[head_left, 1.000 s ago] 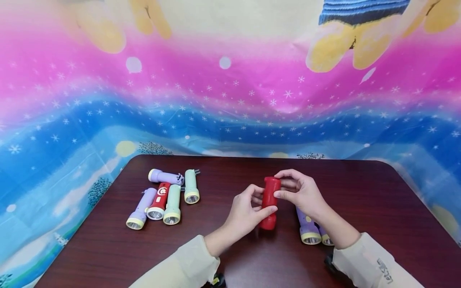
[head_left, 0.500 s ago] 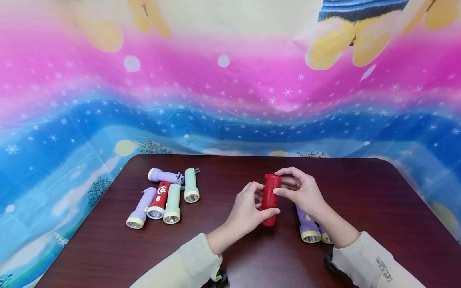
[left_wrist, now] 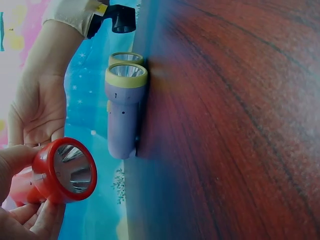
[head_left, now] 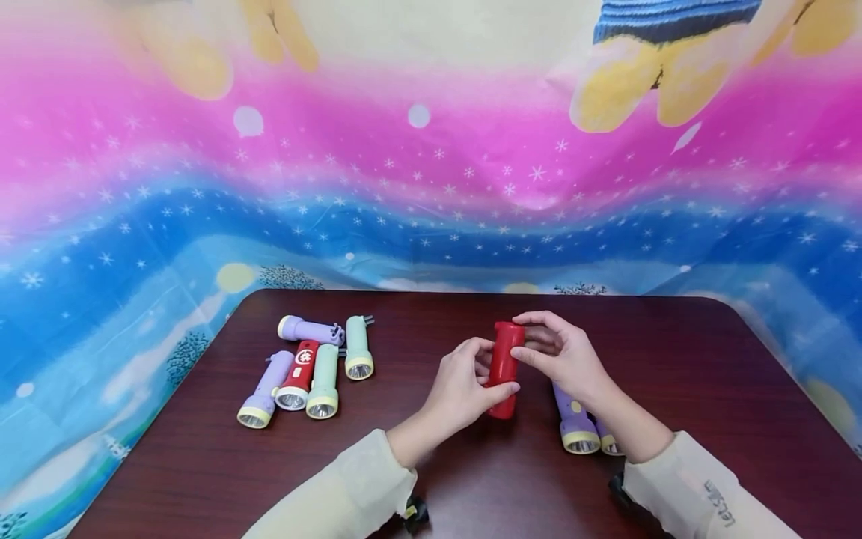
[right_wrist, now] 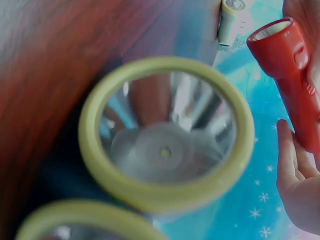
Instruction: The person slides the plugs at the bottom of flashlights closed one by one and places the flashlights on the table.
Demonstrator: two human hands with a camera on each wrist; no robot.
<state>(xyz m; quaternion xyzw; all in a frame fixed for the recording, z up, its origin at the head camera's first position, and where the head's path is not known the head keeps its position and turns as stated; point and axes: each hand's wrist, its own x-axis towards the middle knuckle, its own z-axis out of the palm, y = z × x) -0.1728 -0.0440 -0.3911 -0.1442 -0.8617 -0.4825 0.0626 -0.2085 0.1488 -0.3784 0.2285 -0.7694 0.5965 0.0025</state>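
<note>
Your red flashlight is above the table, its long body stretching away from you, shiny end toward you. Your left hand comes from the left, your right hand from the right; both grip it with fingers and thumbs. Four purple flashlights, two green flashlights and another red flashlight lie below.

Head view: the red torch is partly covered by the left hand, the front purple torch by the right hand; the rear torch is largely hidden behind the wrist. The sleeves and counter are cut off by the lower edge. Right wrist view: the larger yellow rim is blurred, and the lower rim is cropped below.
</note>
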